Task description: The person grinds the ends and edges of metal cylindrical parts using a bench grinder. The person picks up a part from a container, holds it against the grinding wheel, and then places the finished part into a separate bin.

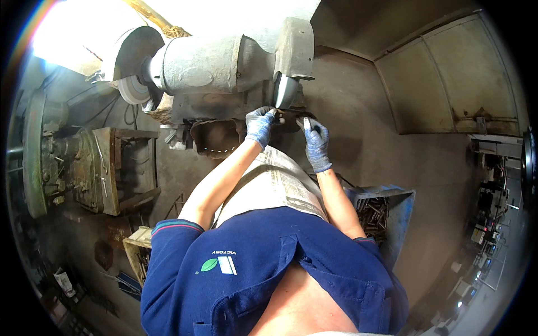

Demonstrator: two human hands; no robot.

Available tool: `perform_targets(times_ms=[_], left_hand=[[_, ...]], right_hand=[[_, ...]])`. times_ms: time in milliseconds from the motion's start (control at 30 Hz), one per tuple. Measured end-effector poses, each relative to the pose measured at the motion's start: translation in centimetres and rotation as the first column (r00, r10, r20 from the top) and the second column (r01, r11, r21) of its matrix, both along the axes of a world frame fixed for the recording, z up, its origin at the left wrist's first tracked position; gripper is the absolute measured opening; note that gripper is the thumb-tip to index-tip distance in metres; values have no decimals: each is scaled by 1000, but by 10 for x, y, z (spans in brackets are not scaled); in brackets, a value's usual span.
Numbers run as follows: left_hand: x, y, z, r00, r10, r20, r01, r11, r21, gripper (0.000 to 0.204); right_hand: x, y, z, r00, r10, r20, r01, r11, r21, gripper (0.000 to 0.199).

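Observation:
A grey bench grinder [202,64] spans the area in front of me, with its right-hand wheel [286,91] showing below a metal guard. My left hand [259,126], in a blue-and-white work glove, is close to the lower edge of that wheel. Its thumb and fingers are pinched together on a small dark piece I cannot make out. Just to the right, my right hand [316,143], gloved alike, is raised with its fingers curled and closed near a dark part below the wheel. What its fingertips hold, if anything, is too small to name.
A second, pale wheel [133,90] sits at the grinder's left end. Below the grinder hangs a dark metal trough [217,136]. A blue bin [400,218] of rod-like metal parts stands at my right, a yellowish crate [137,246] at my left. Green machinery [70,162] stands farther left.

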State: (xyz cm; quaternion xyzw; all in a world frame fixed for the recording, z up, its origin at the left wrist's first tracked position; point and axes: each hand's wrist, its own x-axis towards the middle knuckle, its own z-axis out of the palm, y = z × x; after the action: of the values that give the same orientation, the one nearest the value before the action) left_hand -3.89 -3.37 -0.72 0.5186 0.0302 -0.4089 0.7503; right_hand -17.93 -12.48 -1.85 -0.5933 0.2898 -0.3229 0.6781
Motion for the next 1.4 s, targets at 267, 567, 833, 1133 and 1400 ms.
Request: perform_targets(times_ms=[267, 567, 833, 1133, 1400], left_hand=[[19, 13, -11, 1000, -7, -17, 7, 999, 42, 8], [41, 34, 7, 999, -19, 26, 17, 994, 106, 8], [46, 47, -4, 990, -18, 142, 19, 1000, -5, 8], [18, 92, 34, 956, -134, 262, 176, 973, -147, 15], [10, 99, 59, 933, -156, 324, 211, 967, -144, 17]], right_hand=[[17, 10, 1, 997, 62, -39, -62, 998, 6, 18], [36, 26, -3, 994, 109, -24, -108, 994, 32, 20], [38, 35, 7, 980, 189, 61, -173, 963, -205, 18], [-5, 49, 59, 976, 215, 25, -168, 824, -542, 28], [-11, 55, 92, 981, 194, 25, -138, 775, -617, 36]])
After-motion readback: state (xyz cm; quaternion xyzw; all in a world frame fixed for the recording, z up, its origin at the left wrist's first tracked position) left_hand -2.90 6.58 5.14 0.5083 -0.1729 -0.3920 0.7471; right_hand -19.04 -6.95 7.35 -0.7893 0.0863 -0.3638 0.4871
